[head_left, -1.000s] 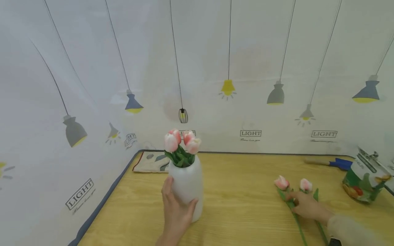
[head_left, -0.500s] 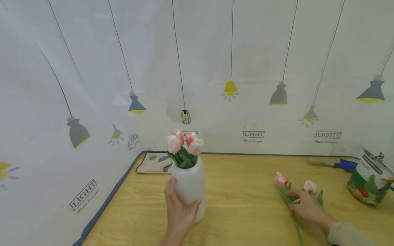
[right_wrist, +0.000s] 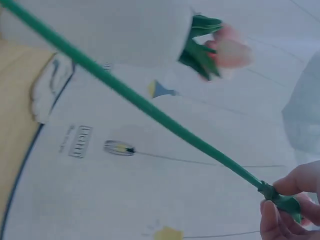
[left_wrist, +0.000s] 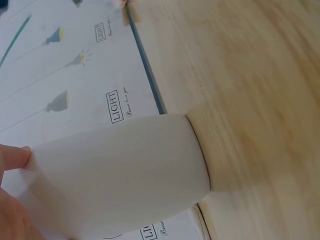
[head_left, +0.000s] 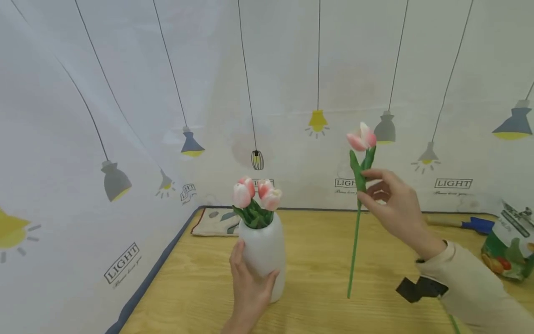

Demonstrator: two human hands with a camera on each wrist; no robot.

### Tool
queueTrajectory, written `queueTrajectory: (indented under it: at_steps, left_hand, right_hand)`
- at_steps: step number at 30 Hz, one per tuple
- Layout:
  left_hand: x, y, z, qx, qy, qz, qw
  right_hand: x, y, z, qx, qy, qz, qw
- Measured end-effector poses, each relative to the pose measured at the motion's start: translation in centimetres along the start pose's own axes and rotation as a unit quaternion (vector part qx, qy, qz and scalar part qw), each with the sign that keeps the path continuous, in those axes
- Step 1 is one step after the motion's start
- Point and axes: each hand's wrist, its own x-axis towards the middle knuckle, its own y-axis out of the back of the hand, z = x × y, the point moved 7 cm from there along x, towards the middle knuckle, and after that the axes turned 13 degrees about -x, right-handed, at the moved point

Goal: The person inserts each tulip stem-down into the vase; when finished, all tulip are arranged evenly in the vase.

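Note:
A white vase (head_left: 267, 250) stands upright on the wooden table, several pink-and-white tulips (head_left: 250, 197) with green leaves rising from its mouth. My left hand (head_left: 250, 287) grips the vase low on its near side, thumb and fingers spread round the wall; the left wrist view shows the smooth vase (left_wrist: 120, 170) down to its base on the wood. To the right of it, my right hand (head_left: 394, 204) pinches another tulip (head_left: 362, 139) just below its leaves. That flower is upright in the air, its long bare stem (right_wrist: 165, 117) hanging down.
A folded cloth (head_left: 217, 222) with a red edge lies behind the vase. At the right are a blue-bladed trowel (head_left: 477, 225) and a green-and-white bag (head_left: 509, 246) with a clip on top. One more green stem (head_left: 454, 323) shows beneath the right sleeve. A lamp-printed sheet backs the table.
My right hand has lifted one tulip off the table, raising it up and to the left until it is upright. The left hand keeps its hold on the vase.

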Motion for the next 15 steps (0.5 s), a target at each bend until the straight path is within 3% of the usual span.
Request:
queueTrajectory:
  at_steps: [6,15]
  left_hand:
    - [0.0,0.3,0.2,0.010,-0.023,0.011,0.9996]
    - [0.0,-0.1,0.3,0.003,-0.014,0.003,0.9999]
  right_hand:
    - [4.6,2.0,-7.1,0.081,0.074,0.087,0.9902]
    - [7.1,2.1,-13.6,0.162,0.158,0.170,0.9590]
